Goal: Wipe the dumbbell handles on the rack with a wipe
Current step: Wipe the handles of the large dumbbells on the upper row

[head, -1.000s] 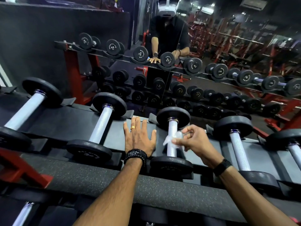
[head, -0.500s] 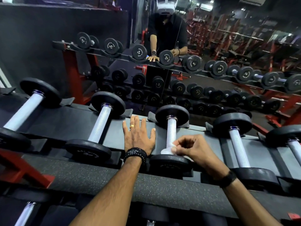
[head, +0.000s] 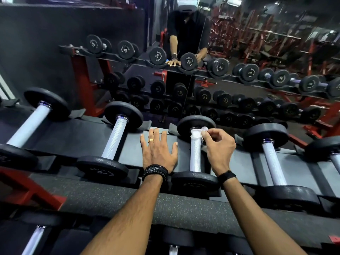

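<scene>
A black dumbbell with a silver knurled handle [head: 195,155] lies on the top shelf of the rack [head: 88,133], just right of centre. A crumpled white wipe [head: 197,133] is wrapped over the far end of that handle, by the far weight plate. My right hand [head: 219,150] pinches the wipe between thumb and fingertips. My left hand [head: 158,151] rests flat on the shelf, fingers straight, just left of the dumbbell.
More dumbbells lie along the shelf: two to the left [head: 115,138] [head: 30,124] and two to the right [head: 274,161]. A mirror behind the rack reflects a person and rows of dumbbells [head: 189,61]. A padded rail [head: 128,201] runs along the rack's near edge.
My right hand has slid the wipe up the handle, from the near end by the front plate to the far end. My left hand has stayed flat on the shelf.
</scene>
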{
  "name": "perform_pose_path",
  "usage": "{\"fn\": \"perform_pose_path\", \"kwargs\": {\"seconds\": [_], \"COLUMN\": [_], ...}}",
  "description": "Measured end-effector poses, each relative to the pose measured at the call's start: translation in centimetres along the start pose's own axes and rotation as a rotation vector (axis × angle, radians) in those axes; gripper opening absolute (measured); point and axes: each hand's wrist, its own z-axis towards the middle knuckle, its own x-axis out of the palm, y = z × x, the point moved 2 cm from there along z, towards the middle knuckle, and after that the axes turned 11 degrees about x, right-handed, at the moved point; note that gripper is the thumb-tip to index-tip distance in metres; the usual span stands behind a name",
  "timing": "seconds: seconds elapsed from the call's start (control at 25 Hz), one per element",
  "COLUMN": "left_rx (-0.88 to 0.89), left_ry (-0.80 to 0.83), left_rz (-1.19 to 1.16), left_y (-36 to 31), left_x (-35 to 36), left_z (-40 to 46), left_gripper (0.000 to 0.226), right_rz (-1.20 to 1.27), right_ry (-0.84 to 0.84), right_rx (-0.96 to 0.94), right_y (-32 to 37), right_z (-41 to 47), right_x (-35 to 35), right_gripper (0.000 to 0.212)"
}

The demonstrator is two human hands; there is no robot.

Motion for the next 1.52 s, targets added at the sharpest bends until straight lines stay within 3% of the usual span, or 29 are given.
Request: {"fn": "perform_pose_path", "kwargs": {"seconds": [0.12, 0.16, 0.32, 0.4, 0.48, 0.6, 0.8, 0.88, 1.12, 1.28, 1.44, 1.52], "left_rx": [-0.005, -0.004, -0.007, -0.009, -0.009, -0.004, -0.007, -0.007, -0.018, -0.017, -0.015, -0.023], "left_ry": [-0.008, -0.011, -0.010, -0.009, -0.015, -0.005, 0.005, 0.009, 0.004, -0.003, 0.017, 0.014], "left_rz": [-0.009, -0.014, -0.018, -0.020, -0.023, -0.012, -0.005, -0.005, -0.013, -0.006, 0.007, -0.008], "left_y": [-0.1, -0.1, -0.1, -0.1, -0.1, -0.1, -0.1, -0.1, 0.0, -0.2, -0.2, -0.1], "left_x": [0.0, 0.0, 0.0, 0.0, -0.1, -0.1, -0.1, -0.2, -0.1, -0.4, -0.3, -0.3], "left_z": [0.1, 0.0, 0.1, 0.0, 0.0, 0.0, 0.0, 0.0, 0.1, 0.0, 0.1, 0.0], "left_gripper": [0.063, 0.062, 0.063, 0.063, 0.063, 0.063, 0.063, 0.063, 0.063, 0.064, 0.065, 0.065], "right_rz": [0.248, 0.230, -0.102, -0.119, 0.043, 0.485, 0.565, 0.522, 0.523, 0.504, 0.390, 0.317], "right_ry": [0.099, 0.084, 0.018, -0.008, 0.028, 0.277, 0.411, 0.445, 0.551, 0.703, 0.759, 0.744], "right_rx": [0.338, 0.309, -0.167, -0.144, 0.095, 0.660, 0.966, 0.980, 0.852, 0.966, 0.954, 0.960], "right_y": [-2.0, -2.0, 1.1, 1.3, 0.2, -1.1, -0.7, -0.2, 1.6, 2.6, 2.4, 2.0], "right_z": [0.2, 0.2, -0.2, -0.3, 0.0, 0.1, 0.5, 0.2, 0.1, 0.0, -0.5, -0.7], "right_x": [0.7, 0.7, 0.1, 0.2, 0.6, 1.0, 1.2, 1.5, 1.2, 1.3, 3.0, 3.6], "right_gripper": [0.007, 0.008, 0.008, 0.009, 0.010, 0.010, 0.016, 0.036, 0.065, 0.055, 0.004, 0.025]}}
